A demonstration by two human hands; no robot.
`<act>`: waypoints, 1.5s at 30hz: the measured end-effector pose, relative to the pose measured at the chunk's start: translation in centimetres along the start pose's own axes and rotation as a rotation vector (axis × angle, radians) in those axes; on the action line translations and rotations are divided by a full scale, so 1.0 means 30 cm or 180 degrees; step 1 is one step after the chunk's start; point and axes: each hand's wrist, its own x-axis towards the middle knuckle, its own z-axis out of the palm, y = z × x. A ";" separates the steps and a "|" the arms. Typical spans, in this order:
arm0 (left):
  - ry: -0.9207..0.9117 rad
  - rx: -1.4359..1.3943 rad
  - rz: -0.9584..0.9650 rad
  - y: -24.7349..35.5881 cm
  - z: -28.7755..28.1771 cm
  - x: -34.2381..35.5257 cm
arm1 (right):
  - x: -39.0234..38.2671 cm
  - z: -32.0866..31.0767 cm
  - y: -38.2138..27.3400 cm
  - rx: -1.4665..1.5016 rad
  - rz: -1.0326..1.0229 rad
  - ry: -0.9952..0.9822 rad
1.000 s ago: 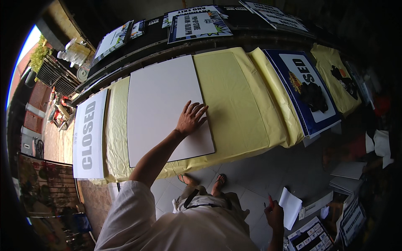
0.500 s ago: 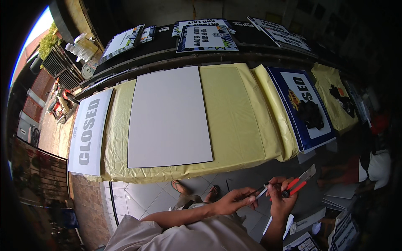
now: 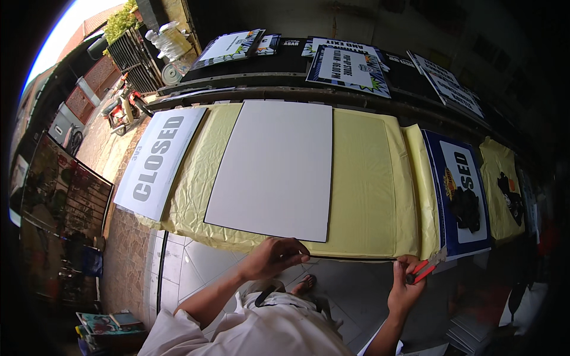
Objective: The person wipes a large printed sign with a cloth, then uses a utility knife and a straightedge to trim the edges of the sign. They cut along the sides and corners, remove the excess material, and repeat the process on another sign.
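A: Far left of my table?
B: I see a white rectangular sign [image 3: 157,160] with big grey lettering, lying on a crinkled pale-yellow sheet [image 3: 362,178].

A: Next, going right?
B: A plain white rectangular board [image 3: 276,172] with thin dark edges. Flat on the yellow sheet, well apart from the sign, its near edge close to the table's front.

A: My left hand?
B: My left hand [image 3: 273,259] is at the board's near edge, fingers curled, gap narrow. Tips at the left end of a thin dark strip [image 3: 353,258]; can't tell if they pinch it.

A: And the strip?
B: Runs straight between my two hands, along the front edge of the yellow sheet.

A: My right hand?
B: My right hand [image 3: 405,291] is at the strip's right end, fingers closed around a red-handled metal tool [image 3: 423,273], grey blade angled up and right.

A: Beyond that?
B: A blue-bordered white sign [image 3: 442,178], crumpled black bundle [image 3: 465,210] on top. Then a yellow piece of material [image 3: 491,163], far right.
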 end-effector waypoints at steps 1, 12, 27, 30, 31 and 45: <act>-0.0029 0.0075 -0.0256 0.000 -0.066 -0.020 | 0.013 0.021 0.003 0.0028 0.0014 -0.0126; 0.0949 0.1390 0.0359 -0.096 -0.689 -0.371 | 0.203 0.443 -0.162 0.0108 -0.0037 -0.1075; 0.0484 0.0142 -0.0592 -0.473 -1.510 -0.790 | 0.118 1.235 -0.437 0.0145 0.0716 -0.2680; 0.0263 -0.0027 -0.0937 -0.492 -1.623 -0.791 | 0.153 1.337 -0.461 -0.0076 0.0807 -0.2849; 0.0225 -0.0125 -0.1080 -0.499 -1.655 -0.789 | 0.166 1.368 -0.471 -0.0212 0.0798 -0.2902; -0.0061 0.0486 -0.1090 -0.750 -2.129 -0.600 | 0.495 1.761 -0.319 -0.0101 0.0682 -0.2649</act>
